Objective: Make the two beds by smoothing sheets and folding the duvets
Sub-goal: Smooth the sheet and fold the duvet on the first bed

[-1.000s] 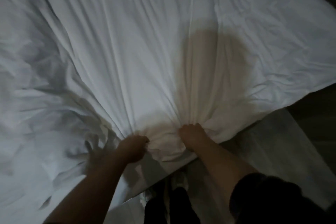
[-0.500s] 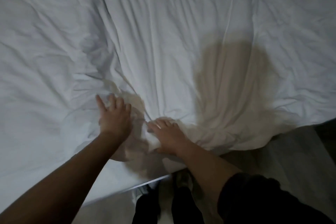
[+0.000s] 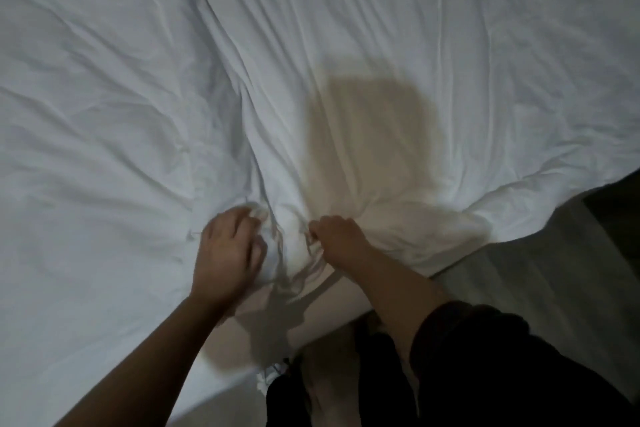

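Fingers of the left hand (image 3: 227, 250) curl into a bunch of white duvet (image 3: 346, 45), the fist closed on the cloth near the bed's near edge. Just to its right, the right hand (image 3: 337, 241) is also clenched on the same fabric, knuckles up, with a puffed ridge of gathered cloth standing between the two hands. Creases fan away from both grips, running up and outward across the bed. Beyond the right hand a tan shadow patch (image 3: 374, 128) lies on the cloth. Left of the left hand the duvet spreads out in broad, shallow wrinkles. Right of the right hand the duvet's edge slants away, and past it shows the pale floor (image 3: 536, 270). Below the hands, a dark sleeve (image 3: 485, 357) covers the right forearm above the wrist, while the left forearm is bare.
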`<action>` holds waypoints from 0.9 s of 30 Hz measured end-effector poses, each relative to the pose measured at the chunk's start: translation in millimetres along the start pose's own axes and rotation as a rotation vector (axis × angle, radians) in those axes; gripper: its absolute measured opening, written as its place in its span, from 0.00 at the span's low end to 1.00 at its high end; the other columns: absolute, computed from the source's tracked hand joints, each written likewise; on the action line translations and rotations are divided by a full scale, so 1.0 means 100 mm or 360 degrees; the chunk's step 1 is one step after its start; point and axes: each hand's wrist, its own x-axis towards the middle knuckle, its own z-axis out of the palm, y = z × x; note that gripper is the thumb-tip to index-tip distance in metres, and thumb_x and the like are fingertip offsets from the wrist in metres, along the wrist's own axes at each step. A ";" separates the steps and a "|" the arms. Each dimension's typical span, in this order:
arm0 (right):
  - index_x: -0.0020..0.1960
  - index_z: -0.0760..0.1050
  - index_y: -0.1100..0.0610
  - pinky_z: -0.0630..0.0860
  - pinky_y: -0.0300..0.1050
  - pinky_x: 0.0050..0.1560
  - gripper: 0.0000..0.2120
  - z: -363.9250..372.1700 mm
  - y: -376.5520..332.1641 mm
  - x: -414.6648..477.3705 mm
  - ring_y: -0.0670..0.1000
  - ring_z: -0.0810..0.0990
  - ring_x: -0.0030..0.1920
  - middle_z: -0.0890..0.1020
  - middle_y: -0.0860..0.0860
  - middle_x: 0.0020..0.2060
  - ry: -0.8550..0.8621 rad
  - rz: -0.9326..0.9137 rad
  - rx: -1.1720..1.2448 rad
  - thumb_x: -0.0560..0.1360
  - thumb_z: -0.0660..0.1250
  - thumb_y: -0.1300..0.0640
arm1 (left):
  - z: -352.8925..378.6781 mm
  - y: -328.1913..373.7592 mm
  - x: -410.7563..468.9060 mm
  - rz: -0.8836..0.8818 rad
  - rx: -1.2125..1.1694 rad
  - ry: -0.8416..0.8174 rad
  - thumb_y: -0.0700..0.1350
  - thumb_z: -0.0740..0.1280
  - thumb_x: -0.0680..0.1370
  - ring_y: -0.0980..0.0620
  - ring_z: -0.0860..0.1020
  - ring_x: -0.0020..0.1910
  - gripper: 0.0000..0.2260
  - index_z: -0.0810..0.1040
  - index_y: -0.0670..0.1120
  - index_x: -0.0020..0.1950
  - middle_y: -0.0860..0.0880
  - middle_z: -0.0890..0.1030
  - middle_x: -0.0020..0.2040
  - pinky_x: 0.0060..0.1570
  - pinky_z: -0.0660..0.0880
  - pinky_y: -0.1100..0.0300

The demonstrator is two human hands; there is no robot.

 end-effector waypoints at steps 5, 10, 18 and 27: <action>0.77 0.55 0.49 0.65 0.53 0.69 0.35 -0.05 -0.43 -0.08 0.55 0.65 0.71 0.62 0.52 0.74 0.0106 -0.0105 0.0704 0.74 0.66 0.52 | -0.02 -0.41 -0.40 -0.0440 -0.0300 0.0086 0.53 0.61 0.77 0.44 0.61 0.74 0.29 0.61 0.43 0.75 0.41 0.63 0.75 0.69 0.62 0.48; 0.77 0.46 0.40 0.60 0.55 0.71 0.39 -0.01 -0.91 -0.11 0.54 0.57 0.75 0.50 0.47 0.78 0.0083 -0.0325 0.0555 0.74 0.65 0.45 | -0.11 -0.70 -0.62 -0.0427 -0.0811 -0.0023 0.46 0.52 0.78 0.56 0.71 0.63 0.23 0.67 0.48 0.73 0.53 0.74 0.66 0.63 0.66 0.67; 0.74 0.64 0.52 0.68 0.43 0.51 0.27 -0.03 -1.04 0.19 0.61 0.76 0.57 0.72 0.60 0.59 0.0231 -0.0279 0.0556 0.76 0.63 0.62 | 0.30 -1.08 -0.72 -0.0297 0.0635 -0.0632 0.35 0.78 0.61 0.35 0.79 0.47 0.28 0.75 0.35 0.59 0.35 0.78 0.54 0.34 0.79 0.48; 0.65 0.71 0.53 0.66 0.45 0.43 0.15 -0.33 -0.82 0.26 0.57 0.78 0.54 0.76 0.55 0.55 0.0214 -0.0305 -0.0201 0.78 0.62 0.55 | 0.16 -1.20 -0.51 -0.0106 0.0921 -0.0677 0.47 0.68 0.76 0.52 0.81 0.50 0.09 0.81 0.58 0.54 0.52 0.81 0.53 0.45 0.77 0.59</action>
